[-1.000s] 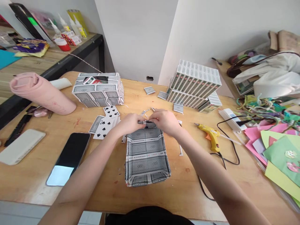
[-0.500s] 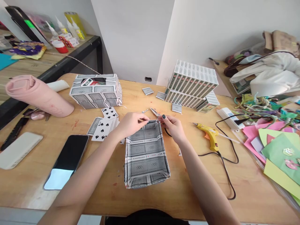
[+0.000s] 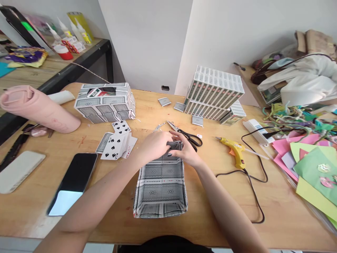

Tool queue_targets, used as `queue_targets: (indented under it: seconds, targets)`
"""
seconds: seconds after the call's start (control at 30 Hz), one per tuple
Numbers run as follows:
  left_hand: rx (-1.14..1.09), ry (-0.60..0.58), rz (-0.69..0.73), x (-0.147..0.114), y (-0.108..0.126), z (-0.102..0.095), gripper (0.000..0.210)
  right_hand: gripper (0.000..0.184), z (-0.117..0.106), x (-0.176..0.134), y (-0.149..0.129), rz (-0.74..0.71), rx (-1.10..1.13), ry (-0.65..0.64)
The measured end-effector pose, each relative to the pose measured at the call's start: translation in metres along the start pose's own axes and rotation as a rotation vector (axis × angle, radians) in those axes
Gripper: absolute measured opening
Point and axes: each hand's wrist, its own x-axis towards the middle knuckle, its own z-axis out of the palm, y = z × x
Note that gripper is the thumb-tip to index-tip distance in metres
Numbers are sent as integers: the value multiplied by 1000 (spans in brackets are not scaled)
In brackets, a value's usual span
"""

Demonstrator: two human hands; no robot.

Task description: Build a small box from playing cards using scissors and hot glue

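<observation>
An open-topped box [image 3: 160, 191] covered with grey-backed playing cards stands on the table in front of me. My left hand [image 3: 158, 147] is closed at its far rim, the fingertips partly tucked out of sight. Facing it, my right hand [image 3: 186, 151] pinches the same far end, thumb inside the box and fingers over the outer side. Just beyond my hands lie black-handled scissors [image 3: 188, 135], blades pointing away to the left. To the left is a loose pile of playing cards [image 3: 113, 147], a five of spades face up on it.
A second card-covered box [image 3: 105, 103] stands at the back left, near a rolled pink mat [image 3: 44, 109]. Stacked card packs [image 3: 214, 93] rise at the back right. A yellow glue gun [image 3: 237, 153] with its cord lies right. A phone [image 3: 73, 182] lies left.
Both hands have closed in on the far rim, the right thumb now inside the box. The box has shifted slightly toward me and left. More of the scissors shows.
</observation>
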Motion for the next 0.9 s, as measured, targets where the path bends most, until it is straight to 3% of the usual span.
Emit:
queue_targets:
  seconds: [0.27, 0.47, 0.9]
  targets:
    - [158, -206, -24, 12, 1, -12, 19, 74, 4, -1, 1, 43, 82, -4]
    - [268, -180, -10, 11, 8, -6, 19, 49, 2, 0, 4, 23, 46, 4]
    - [444, -164, -133, -14, 16, -12, 22, 26, 6, 2, -1, 53, 53, -38]
